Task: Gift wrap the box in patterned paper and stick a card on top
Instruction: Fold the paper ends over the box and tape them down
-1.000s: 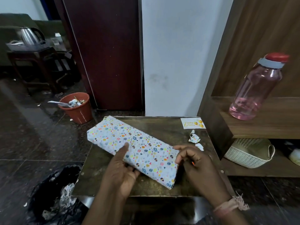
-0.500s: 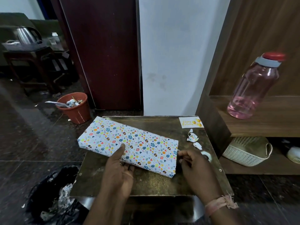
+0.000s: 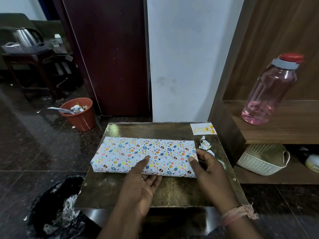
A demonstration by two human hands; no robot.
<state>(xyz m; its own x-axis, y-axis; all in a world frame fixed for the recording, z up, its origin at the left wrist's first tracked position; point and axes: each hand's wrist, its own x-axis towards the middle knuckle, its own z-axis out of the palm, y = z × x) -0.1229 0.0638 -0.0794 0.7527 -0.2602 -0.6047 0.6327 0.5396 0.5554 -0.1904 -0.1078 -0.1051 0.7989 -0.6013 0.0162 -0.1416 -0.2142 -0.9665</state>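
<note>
Patterned-paper wrapped box point(image 3: 145, 155), flat on table point(image 3: 172, 192): left hand point(image 3: 139, 185) and right hand point(image 3: 209, 169) pinch its near edge and right end; wrapping seemingly complete; next, fetch card point(image 3: 203, 129) from far corner.

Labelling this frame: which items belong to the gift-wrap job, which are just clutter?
Job:
wrapped box, held by left hand and right hand
birthday card, still on the table
paper scraps

Clutter:
pink bottle
white basket
orange bin
kettle
black bag
</note>
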